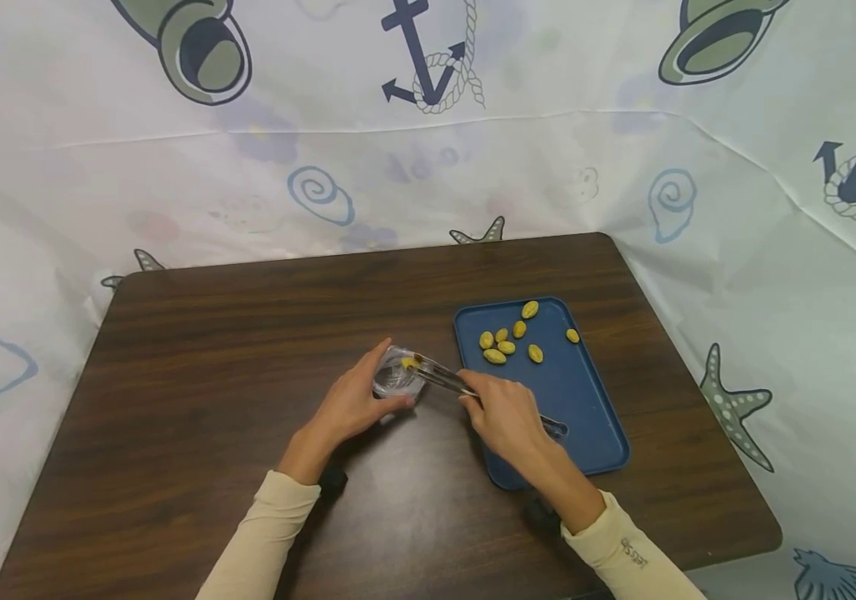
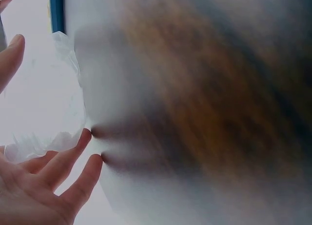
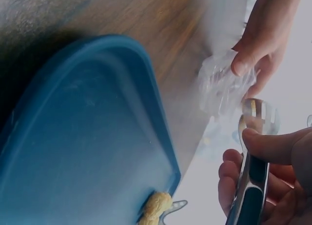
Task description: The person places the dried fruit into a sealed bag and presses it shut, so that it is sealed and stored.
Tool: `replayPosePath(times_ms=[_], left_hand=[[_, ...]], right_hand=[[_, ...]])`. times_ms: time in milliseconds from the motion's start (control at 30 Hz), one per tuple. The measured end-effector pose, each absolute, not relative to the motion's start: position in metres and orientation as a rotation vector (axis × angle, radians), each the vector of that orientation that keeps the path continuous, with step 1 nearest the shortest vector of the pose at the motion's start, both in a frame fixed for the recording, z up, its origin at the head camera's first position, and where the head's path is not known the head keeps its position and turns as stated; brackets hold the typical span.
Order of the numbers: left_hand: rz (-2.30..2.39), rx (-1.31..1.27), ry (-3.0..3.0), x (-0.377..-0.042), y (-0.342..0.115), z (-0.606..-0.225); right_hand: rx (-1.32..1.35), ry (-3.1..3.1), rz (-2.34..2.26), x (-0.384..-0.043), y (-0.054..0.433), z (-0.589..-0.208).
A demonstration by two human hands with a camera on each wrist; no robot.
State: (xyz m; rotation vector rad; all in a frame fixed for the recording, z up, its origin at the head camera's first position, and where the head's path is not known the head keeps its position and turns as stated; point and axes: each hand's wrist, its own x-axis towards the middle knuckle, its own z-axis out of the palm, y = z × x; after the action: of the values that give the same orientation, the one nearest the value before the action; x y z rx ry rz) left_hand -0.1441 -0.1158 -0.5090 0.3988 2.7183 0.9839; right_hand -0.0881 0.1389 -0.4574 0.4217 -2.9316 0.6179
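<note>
My left hand (image 1: 352, 398) holds a clear crinkled plastic bag (image 1: 394, 382) over the table, with fingers and thumb spread around its sides. In my right hand (image 1: 506, 417) is a pair of metal tongs (image 1: 443, 379), reaching left with its tips at the mouth of the bag. A small yellow oval piece (image 1: 408, 363) shows at those tips. Seen from the right wrist, the right thumb presses along the tongs (image 3: 253, 186), while the left thumb and fingers pinch the bag (image 3: 222, 86). The left wrist view shows the bag (image 2: 44, 98) washed out by glare.
A blue rectangular tray (image 1: 585, 417) lies under and beyond the right hand. Several yellow-green oval pieces (image 1: 506, 347) sit on its far half, one (image 1: 573, 336) by its right rim. All stands on a dark wooden table (image 1: 247, 350) before a patterned white cloth (image 1: 548, 167).
</note>
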Motion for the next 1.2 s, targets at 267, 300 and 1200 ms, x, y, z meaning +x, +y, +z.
replayPosePath(times_ms=[267,300,1200], left_hand=[[0.989,0.406,2.725,-0.145,-0.115,-0.510],[0.988,0.408,2.725,-0.145,-0.115,-0.510],[0.983,0.385,2.724,-0.144,-0.117,-0.512]], right_hand=[[0.384,-2.935,0.613,-0.088,0.149,-0.458],[0.372,-2.938,0.611,-0.087,0.151,-0.458],[0.176,-2.938,0.648,-0.085,0.195,-0.465]])
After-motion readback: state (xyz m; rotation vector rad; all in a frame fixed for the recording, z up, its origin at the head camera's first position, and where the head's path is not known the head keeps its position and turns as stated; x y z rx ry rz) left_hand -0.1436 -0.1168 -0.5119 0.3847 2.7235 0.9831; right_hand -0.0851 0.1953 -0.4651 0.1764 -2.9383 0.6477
